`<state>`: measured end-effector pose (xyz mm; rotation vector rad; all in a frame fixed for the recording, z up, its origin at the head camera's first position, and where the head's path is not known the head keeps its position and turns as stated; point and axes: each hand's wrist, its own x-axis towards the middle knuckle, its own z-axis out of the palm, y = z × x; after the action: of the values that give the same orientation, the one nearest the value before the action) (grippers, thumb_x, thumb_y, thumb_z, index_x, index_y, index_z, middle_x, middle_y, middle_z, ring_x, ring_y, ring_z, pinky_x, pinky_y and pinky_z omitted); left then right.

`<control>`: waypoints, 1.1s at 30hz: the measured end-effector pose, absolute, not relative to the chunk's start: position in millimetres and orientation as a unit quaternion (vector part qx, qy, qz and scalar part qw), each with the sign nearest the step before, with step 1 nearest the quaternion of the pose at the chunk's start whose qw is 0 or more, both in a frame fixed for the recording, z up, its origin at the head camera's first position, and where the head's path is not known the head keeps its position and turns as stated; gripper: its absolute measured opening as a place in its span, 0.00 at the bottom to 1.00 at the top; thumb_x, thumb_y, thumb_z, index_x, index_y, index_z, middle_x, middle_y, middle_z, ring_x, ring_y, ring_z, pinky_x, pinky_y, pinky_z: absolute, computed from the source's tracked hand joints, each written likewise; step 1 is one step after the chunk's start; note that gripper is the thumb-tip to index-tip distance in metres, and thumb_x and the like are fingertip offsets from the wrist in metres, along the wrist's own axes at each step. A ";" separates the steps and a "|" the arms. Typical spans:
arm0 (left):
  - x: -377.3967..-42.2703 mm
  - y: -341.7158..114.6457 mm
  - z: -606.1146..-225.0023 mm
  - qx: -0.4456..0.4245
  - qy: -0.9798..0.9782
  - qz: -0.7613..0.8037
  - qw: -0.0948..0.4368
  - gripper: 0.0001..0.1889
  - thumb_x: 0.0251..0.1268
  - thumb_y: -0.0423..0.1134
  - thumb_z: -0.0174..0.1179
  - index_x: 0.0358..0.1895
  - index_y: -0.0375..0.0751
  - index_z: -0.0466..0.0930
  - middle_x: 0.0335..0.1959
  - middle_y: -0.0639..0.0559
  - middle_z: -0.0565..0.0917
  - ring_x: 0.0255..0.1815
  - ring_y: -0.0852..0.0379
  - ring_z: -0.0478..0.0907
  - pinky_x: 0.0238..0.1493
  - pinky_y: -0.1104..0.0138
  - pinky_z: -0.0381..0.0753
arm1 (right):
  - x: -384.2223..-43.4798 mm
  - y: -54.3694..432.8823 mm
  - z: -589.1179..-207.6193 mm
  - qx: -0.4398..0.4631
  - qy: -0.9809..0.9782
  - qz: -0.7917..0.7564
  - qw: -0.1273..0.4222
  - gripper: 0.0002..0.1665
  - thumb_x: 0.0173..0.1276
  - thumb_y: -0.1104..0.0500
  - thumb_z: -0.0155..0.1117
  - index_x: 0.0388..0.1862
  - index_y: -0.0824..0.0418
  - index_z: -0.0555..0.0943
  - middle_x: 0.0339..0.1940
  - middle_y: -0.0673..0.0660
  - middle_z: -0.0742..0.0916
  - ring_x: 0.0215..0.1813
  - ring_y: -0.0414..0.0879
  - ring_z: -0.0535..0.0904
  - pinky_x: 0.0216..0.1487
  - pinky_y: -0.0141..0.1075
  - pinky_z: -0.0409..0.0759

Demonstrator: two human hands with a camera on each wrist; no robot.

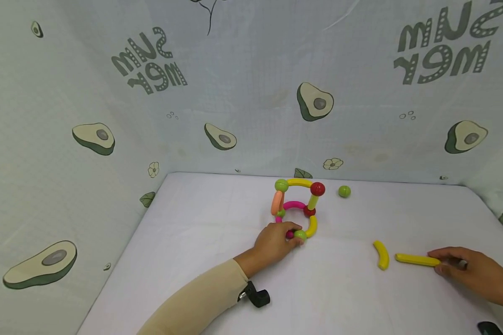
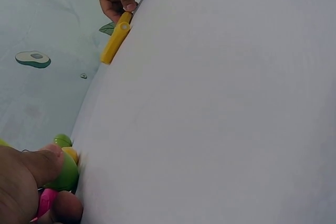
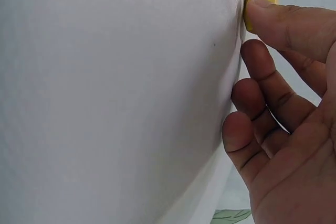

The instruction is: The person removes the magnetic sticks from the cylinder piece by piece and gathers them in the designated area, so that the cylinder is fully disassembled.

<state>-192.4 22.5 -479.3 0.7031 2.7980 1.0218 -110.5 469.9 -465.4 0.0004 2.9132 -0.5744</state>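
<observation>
A frame of coloured balls and rods (image 1: 295, 204) stands on the white table, with yellow, pink and orange rods joining green and red balls. My left hand (image 1: 275, 240) grips the frame's nearest green ball (image 1: 300, 235), thumb on it in the left wrist view, beside a pink rod end (image 2: 46, 203). Over at the right, my right hand (image 1: 471, 270) pinches one end of a straight yellow rod (image 1: 415, 259) between thumb and fingers. That rod lies low over the table, pointing left. Just left of its tip lies a curved yellow rod (image 1: 381, 255), touched by neither hand.
A loose green ball (image 1: 344, 191) sits near the table's back edge, to the right of the frame. Behind the white table (image 1: 209, 204) hangs a pale cloth (image 1: 251, 116) printed with avocados. A black wrist mount (image 1: 257, 296) sticks out from the left sleeve.
</observation>
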 end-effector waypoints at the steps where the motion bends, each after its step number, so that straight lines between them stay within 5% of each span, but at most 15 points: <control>1: -192.3 22.4 -478.9 0.229 0.914 0.333 0.041 0.20 0.63 0.49 0.73 0.58 0.54 0.87 0.33 0.68 0.80 0.33 0.67 0.72 0.31 0.75 0.72 | -110.2 468.7 -464.1 0.000 0.977 -0.195 0.088 0.24 0.65 0.59 0.74 0.53 0.73 0.82 0.51 0.74 0.84 0.48 0.67 0.78 0.42 0.54 0.78; 9: -191.5 22.4 -477.3 0.236 0.916 0.322 0.036 0.21 0.64 0.48 0.73 0.59 0.53 0.86 0.31 0.67 0.78 0.32 0.67 0.71 0.30 0.74 0.71 | -113.8 456.5 -451.1 -0.019 0.980 -0.187 0.061 0.32 0.60 0.61 0.78 0.58 0.77 0.78 0.51 0.73 0.84 0.48 0.64 0.75 0.37 0.43 0.75; 14: -189.8 21.3 -475.3 0.239 0.918 0.313 0.033 0.24 0.64 0.49 0.73 0.63 0.53 0.83 0.29 0.66 0.78 0.32 0.66 0.72 0.29 0.74 0.72 | -118.4 433.2 -441.6 -0.034 0.980 -0.192 0.024 0.31 0.62 0.59 0.77 0.58 0.76 0.79 0.55 0.78 0.82 0.50 0.68 0.75 0.40 0.53 0.79; 17: -187.0 20.0 -473.8 0.248 0.918 0.309 0.023 0.26 0.63 0.50 0.74 0.65 0.54 0.82 0.43 0.67 0.85 0.35 0.67 0.74 0.31 0.76 0.73 | -121.0 415.4 -438.3 -0.051 0.977 -0.207 0.006 0.27 0.64 0.60 0.76 0.58 0.74 0.81 0.56 0.78 0.82 0.53 0.70 0.75 0.43 0.59 0.79; 22: -179.2 13.8 -466.1 0.281 0.909 0.308 0.008 0.26 0.62 0.49 0.74 0.64 0.52 0.83 0.65 0.66 0.80 0.30 0.71 0.73 0.30 0.78 0.73 | -123.7 381.1 -434.5 -0.080 0.971 -0.226 -0.012 0.24 0.66 0.60 0.74 0.57 0.71 0.82 0.56 0.73 0.83 0.55 0.68 0.76 0.47 0.61 0.79; 29: -171.1 -6.1 -454.0 0.341 0.894 0.290 0.026 0.15 0.66 0.50 0.71 0.52 0.53 0.88 0.32 0.68 0.83 0.25 0.72 0.70 0.29 0.77 0.71 | -125.0 334.1 -428.1 -0.078 0.968 -0.239 -0.016 0.25 0.69 0.57 0.72 0.60 0.71 0.81 0.56 0.71 0.83 0.57 0.68 0.75 0.51 0.62 0.79; 33: -173.0 -21.0 -452.1 0.354 0.893 0.277 0.029 0.07 0.66 0.50 0.71 0.39 0.55 0.88 0.26 0.71 0.78 0.29 0.71 0.72 0.33 0.76 0.73 | -126.7 313.7 -425.8 -0.077 0.963 -0.257 -0.008 0.27 0.70 0.57 0.71 0.62 0.70 0.79 0.56 0.69 0.84 0.58 0.66 0.76 0.53 0.61 0.78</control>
<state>-173.0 -21.0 -452.1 1.0910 2.7552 0.8537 -126.7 313.7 -425.8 -0.2423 3.0408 -0.8121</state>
